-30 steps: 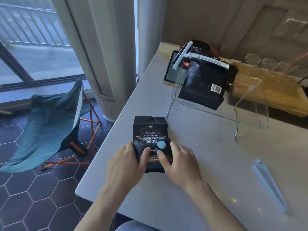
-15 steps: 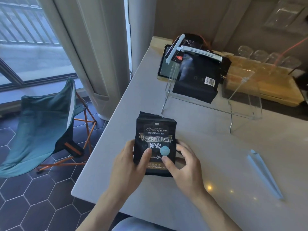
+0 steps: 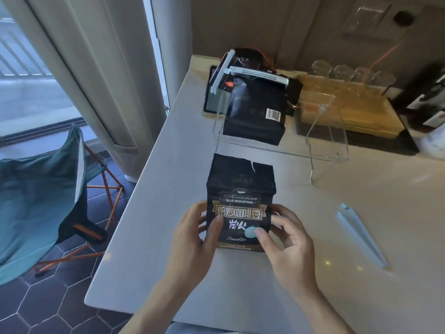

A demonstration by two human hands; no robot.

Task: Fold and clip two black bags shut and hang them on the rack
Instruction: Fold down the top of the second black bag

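A black coffee bag (image 3: 240, 189) with gold lettering stands upright on the white counter (image 3: 168, 165), its torn top open. My left hand (image 3: 195, 235) grips its lower left side, thumb across the front. My right hand (image 3: 286, 239) grips the lower right side, thumb on the blue dot. Behind it a clear acrylic rack (image 3: 322, 131) carries a second black bag (image 3: 255, 112), which hangs from a white clip (image 3: 260, 75) on the rack's rail. Another white clip (image 3: 361, 235) lies flat on the counter to my right.
A tablet (image 3: 212, 102) leans behind the rack. A wooden tray (image 3: 349, 109) with several upturned glasses sits at the back right, dark bottles (image 3: 431, 100) beyond it. The counter's left edge drops to a tiled floor with a teal folding chair (image 3: 41, 201).
The bag has been raised from lying flat to standing upright, both hands holding its lower sides throughout. The view has moved closer to the counter.
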